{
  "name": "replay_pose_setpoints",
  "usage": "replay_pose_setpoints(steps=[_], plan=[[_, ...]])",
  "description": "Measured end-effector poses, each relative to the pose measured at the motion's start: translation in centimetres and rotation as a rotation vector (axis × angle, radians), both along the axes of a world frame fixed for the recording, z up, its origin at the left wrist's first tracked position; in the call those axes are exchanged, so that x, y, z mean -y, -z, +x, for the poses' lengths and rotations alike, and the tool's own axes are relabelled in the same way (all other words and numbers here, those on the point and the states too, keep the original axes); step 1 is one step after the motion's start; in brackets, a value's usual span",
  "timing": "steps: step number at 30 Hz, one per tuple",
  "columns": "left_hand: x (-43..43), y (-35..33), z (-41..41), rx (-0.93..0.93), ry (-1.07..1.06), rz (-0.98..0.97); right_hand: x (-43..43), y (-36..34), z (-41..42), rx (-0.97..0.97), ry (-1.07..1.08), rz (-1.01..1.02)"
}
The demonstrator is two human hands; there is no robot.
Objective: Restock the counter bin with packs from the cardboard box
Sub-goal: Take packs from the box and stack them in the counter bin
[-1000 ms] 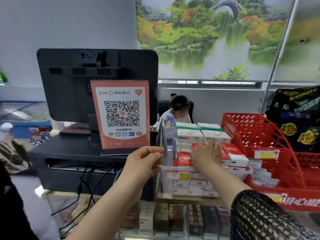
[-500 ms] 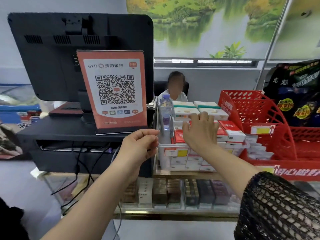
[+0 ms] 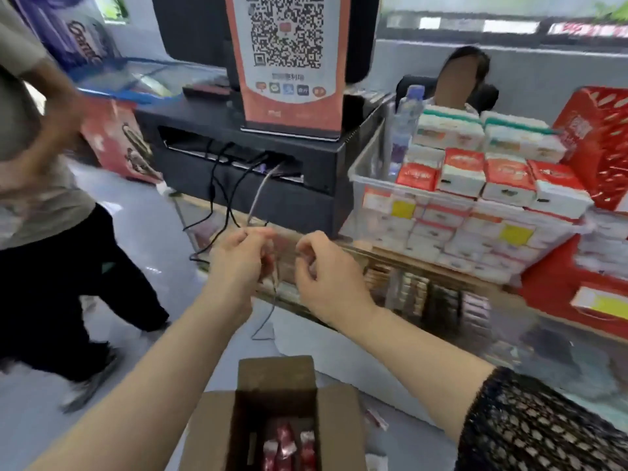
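Red packs [image 3: 287,448] lie inside the open cardboard box [image 3: 273,372] at bottom centre. Above it, the left hand [image 3: 238,263] and right hand [image 3: 326,277] hover with fingers curled; the blur hides whether either pinches anything. Rightward, the clear counter bin [image 3: 356,180] stands piled with boxes.

The box [image 3: 277,377] stands open below, red packs [image 3: 289,447] inside (blurred), while the clear bin [image 3: 362,176] at right brims with stacked packs [image 3: 462,171].

Left hand [image 3: 238,263], right hand [image 3: 326,277] curled above open cardboard box [image 3: 272,375].
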State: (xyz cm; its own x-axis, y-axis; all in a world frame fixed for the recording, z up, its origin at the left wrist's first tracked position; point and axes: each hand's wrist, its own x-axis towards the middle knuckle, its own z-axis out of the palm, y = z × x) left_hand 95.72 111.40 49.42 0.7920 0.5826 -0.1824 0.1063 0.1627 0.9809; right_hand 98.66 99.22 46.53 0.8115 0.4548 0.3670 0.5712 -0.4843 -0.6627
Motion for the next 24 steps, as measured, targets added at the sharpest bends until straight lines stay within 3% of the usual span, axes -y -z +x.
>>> replay_pose_setpoints(steps=[4,8,24], plan=[[-0.8,8.0,-3.4,-0.144,-0.219,-0.054,0.6,7.4,-1.5,-0.390,-0.064,-0.173],[-0.6,17.1,-6.2,-0.300,-0.261,0.016,0.9,15.9,-3.0,-0.602,-0.063,-0.301],[-5.1,58.8,-7.8,-0.863,-0.028,0.137,-4.7,53.9,-4.6,-0.894,0.063,-0.459]])
